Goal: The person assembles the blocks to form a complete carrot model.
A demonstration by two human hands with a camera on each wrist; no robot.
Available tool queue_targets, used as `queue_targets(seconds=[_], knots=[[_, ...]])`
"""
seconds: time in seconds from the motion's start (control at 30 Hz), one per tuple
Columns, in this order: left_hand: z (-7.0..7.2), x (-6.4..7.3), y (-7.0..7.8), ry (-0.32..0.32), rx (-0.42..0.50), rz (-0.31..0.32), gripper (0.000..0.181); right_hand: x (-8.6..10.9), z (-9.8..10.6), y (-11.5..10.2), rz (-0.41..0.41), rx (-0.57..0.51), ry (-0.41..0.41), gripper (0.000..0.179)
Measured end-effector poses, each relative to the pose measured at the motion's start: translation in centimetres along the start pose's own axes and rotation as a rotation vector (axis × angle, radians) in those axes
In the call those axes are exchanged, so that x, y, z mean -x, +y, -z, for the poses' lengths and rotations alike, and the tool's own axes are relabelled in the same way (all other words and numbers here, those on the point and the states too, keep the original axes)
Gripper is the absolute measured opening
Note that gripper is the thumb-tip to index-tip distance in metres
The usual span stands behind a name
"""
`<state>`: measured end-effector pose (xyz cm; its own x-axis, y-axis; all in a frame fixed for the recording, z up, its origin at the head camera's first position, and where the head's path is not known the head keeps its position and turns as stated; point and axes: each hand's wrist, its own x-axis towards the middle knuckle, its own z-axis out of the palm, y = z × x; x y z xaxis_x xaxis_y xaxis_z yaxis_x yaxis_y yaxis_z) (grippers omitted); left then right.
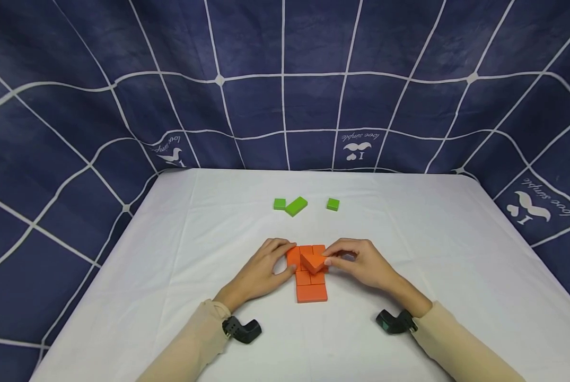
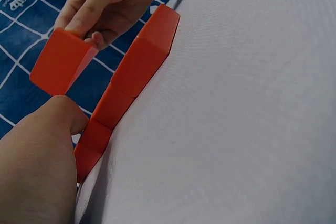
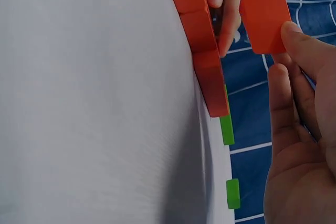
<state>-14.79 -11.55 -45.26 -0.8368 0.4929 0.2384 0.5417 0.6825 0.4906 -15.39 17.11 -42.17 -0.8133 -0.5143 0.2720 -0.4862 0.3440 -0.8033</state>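
Flat orange blocks (image 1: 312, 293) lie edge to edge on the table, a wider row at the far end and a narrower column toward me. My left hand (image 1: 261, 270) holds the upper left orange block (image 1: 292, 257), index finger at its far end and thumb at its near corner. On the other side, my right hand (image 1: 363, 260) pinches a loose orange block (image 3: 265, 22) between thumb and fingers. This block is tilted and raised over the wide row, partly covering it in the head view. Its flat face shows in the left wrist view.
Beyond the orange blocks lie a small green block (image 1: 279, 203), a longer green block (image 1: 296, 206) beside it, and another small green block (image 1: 333, 204) farther right. A white cloth (image 1: 208, 223) covers the table. A dark blue gridded curtain (image 1: 251, 101) surrounds its far side.
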Motion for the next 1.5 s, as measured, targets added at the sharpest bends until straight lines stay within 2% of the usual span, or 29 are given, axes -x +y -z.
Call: queue_targets(seconds=[0.17, 0.5, 0.63, 0.87, 1.17, 1.5], knots=[[0.0, -0.1, -0.1, 0.013, -0.002, -0.013, 0.053, 0.9, -0.5, -0.1, 0.058, -0.014, -0.044, 0.015], [0.0, 0.0, -0.1, 0.006, 0.000, -0.008, 0.053, 2.2, -1.0, -0.6, 0.088, -0.063, -0.122, 0.017], [-0.1, 0.0, -0.2, 0.011, -0.002, -0.013, 0.053, 2.5, -1.3, -0.8, 0.128, -0.082, -0.143, 0.017], [0.0, 0.0, -0.1, 0.008, 0.000, -0.008, 0.053, 3.1, -1.8, -1.0, 0.113, -0.099, -0.190, 0.016], [0.0, 0.0, -0.1, 0.002, -0.003, -0.001, 0.052, 3.3, -2.3, -0.2, 0.182, -0.082, -0.206, 0.015], [0.0, 0.0, 0.0, 0.015, 0.003, -0.014, 0.052, 3.3, -2.3, -0.1, 0.169, -0.013, -0.196, 0.018]])
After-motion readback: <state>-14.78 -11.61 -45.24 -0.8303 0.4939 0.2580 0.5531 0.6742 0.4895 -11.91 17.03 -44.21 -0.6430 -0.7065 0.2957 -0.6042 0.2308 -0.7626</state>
